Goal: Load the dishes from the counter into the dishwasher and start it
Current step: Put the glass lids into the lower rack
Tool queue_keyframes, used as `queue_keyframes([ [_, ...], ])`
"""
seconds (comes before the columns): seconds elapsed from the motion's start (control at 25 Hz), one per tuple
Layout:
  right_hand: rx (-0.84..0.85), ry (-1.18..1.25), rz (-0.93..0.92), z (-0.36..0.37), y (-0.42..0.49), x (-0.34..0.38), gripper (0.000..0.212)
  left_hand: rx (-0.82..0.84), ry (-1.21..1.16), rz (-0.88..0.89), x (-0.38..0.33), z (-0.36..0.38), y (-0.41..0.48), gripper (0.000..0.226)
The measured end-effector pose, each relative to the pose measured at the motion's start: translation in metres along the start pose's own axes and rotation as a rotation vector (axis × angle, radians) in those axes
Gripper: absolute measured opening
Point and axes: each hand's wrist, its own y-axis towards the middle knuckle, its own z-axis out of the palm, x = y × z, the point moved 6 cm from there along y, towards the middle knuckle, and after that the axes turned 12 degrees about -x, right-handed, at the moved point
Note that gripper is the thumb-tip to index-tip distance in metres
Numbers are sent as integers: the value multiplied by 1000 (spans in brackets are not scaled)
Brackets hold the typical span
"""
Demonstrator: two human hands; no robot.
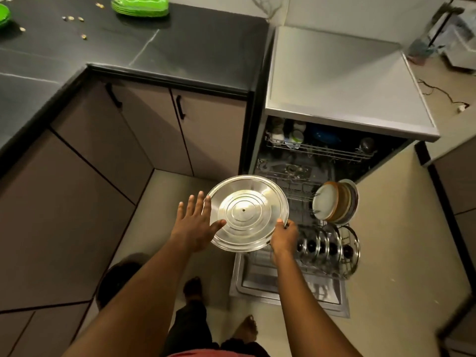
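Note:
A round steel lid (247, 213) with ringed ridges hangs above the front left of the pulled-out lower rack (293, 197) of the open dishwasher (345, 99). My right hand (284, 237) grips the lid's right rim. My left hand (197, 222) is spread flat at the lid's left edge, thumb touching its face. The rack holds upright plates (334, 200) and several glass pot lids (327, 244). A stack of green plates (140, 6) sits on the black counter (180, 47).
The dishwasher door (288, 287) lies open flat on the floor. The upper rack (319, 148) holds cups and a blue bowl. Cabinet doors (154, 130) run along the left. Another green dish (3, 15) lies at the counter's far left. My feet stand left of the door.

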Motion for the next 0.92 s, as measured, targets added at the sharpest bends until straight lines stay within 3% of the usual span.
queue_keyframes([
  [0.44, -32, -11, 66, -39, 80, -15, 26, 138, 98, 80, -73, 37, 51, 84],
  [0.92, -207, -166, 37, -52, 175, -13, 23, 304, 155, 233, -147, 113, 141, 82],
])
